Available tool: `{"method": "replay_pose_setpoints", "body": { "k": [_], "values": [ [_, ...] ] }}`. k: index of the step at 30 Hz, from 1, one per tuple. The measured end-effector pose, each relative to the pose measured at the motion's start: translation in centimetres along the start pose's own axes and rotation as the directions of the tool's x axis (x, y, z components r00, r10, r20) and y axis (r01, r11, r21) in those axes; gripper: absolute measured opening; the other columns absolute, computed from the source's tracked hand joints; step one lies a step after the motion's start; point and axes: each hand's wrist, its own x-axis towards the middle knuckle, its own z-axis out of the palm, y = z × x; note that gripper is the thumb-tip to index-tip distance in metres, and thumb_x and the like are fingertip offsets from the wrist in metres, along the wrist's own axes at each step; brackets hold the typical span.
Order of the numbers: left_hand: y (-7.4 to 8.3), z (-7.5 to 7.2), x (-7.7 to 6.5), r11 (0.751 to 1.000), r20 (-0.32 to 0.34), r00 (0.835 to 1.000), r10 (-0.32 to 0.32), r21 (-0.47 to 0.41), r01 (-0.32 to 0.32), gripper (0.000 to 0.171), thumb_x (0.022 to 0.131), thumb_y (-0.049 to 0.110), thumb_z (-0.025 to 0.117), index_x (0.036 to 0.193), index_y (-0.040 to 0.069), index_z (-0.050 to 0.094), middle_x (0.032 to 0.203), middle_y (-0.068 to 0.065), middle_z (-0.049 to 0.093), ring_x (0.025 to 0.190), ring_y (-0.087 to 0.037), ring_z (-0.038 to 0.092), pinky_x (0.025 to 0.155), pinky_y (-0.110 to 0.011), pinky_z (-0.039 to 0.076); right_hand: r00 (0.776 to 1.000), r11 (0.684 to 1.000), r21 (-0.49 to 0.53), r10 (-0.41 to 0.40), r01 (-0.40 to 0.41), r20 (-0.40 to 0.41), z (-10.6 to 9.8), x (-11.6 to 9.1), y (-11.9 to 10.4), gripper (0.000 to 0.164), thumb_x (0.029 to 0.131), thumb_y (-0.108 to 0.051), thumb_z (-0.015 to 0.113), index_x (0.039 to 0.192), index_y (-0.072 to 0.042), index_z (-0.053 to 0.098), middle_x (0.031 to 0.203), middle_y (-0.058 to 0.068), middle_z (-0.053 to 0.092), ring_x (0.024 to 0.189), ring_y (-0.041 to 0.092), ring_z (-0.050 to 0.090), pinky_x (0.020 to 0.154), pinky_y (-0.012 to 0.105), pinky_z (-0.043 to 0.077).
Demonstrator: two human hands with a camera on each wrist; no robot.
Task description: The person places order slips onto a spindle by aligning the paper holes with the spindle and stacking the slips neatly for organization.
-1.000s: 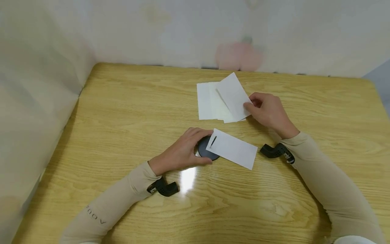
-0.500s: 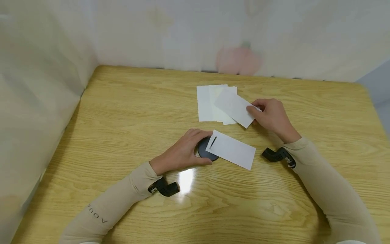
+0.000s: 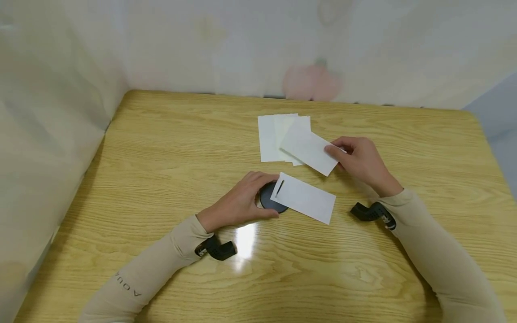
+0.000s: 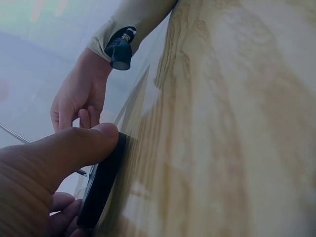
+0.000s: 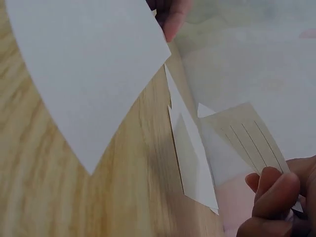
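My left hand [image 3: 242, 199] grips the round black base [image 3: 267, 199] of a receipt spike, thumb and fingers at opposite edges. In the left wrist view the base [image 4: 101, 190] shows edge-on, with a thin metal rod [image 4: 15, 134] to its left. A white card [image 3: 308, 202] is threaded on the spike and slants out to the right. My right hand [image 3: 361, 161] pinches another white card [image 3: 308, 150] by its right end, over the loose cards [image 3: 268, 139]. The right wrist view shows printed lines on this pinched card [image 5: 242, 138].
The loose white and cream cards lie overlapped on the wood-grain table [image 3: 181, 148], beyond the spike. A pale patterned curtain [image 3: 226, 49] hangs along the back and left edges. Each wrist carries a black camera mount, such as the right mount [image 3: 373, 213].
My right hand has come slightly toward me, and its card has turned and dropped lower from its raised slant over the loose cards. The left hand and spike have stayed nearly still.
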Motion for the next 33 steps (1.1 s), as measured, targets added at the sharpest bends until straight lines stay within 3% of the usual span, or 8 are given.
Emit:
{"method": "replay_pose_setpoints", "body": {
  "k": [6, 11, 22, 33],
  "values": [
    [0.0, 0.2, 0.0, 1.0, -0.005, 1.0, 0.005, 0.003, -0.005, 0.084, 0.083, 0.041, 0.087, 0.153, 0.016, 0.049, 0.147, -0.006, 0.056, 0.135, -0.024, 0.049, 0.106, -0.045, 0.047, 0.999, 0.996, 0.091, 0.015, -0.019, 0.049, -0.2, -0.4, 0.0, 0.033, 0.102, -0.039, 0.064, 0.11, -0.01, 0.076, 0.065, -0.001, 0.06, 0.057, 0.015, 0.053, 0.053, 0.028, 0.041],
    [-0.2, 0.3, -0.1, 1.0, -0.006, 1.0, 0.003, -0.003, -0.003, 0.085, 0.083, 0.042, 0.087, 0.154, 0.017, 0.048, 0.148, -0.005, 0.055, 0.135, -0.024, 0.049, 0.106, -0.045, 0.048, 0.997, 0.994, 0.102, 0.038, -0.044, 0.062, -0.5, -0.6, -0.3, 0.032, 0.102, -0.039, 0.065, 0.111, -0.01, 0.076, 0.066, 0.0, 0.061, 0.057, 0.013, 0.052, 0.054, 0.027, 0.042],
    [-0.2, 0.0, -0.2, 1.0, -0.006, 1.0, -0.011, 0.0, 0.011, 0.084, 0.083, 0.041, 0.087, 0.154, 0.017, 0.048, 0.149, -0.005, 0.055, 0.136, -0.024, 0.049, 0.108, -0.046, 0.047, 0.997, 0.979, 0.192, 0.051, -0.061, 0.059, -1.1, -1.1, -1.2, 0.032, 0.1, -0.037, 0.068, 0.112, -0.009, 0.076, 0.065, -0.004, 0.059, 0.056, 0.013, 0.049, 0.051, 0.028, 0.039],
    [-0.2, -0.1, 0.0, 1.0, -0.011, 1.0, 0.008, -0.008, -0.008, 0.085, 0.082, 0.041, 0.088, 0.153, 0.016, 0.049, 0.147, -0.005, 0.056, 0.136, -0.024, 0.049, 0.108, -0.045, 0.047, 0.998, 0.966, 0.249, 0.059, -0.064, 0.027, -2.9, -2.4, -2.7, 0.028, 0.099, -0.035, 0.071, 0.105, -0.008, 0.077, 0.064, -0.006, 0.057, 0.055, 0.015, 0.045, 0.048, 0.03, 0.036]
  ]
}}
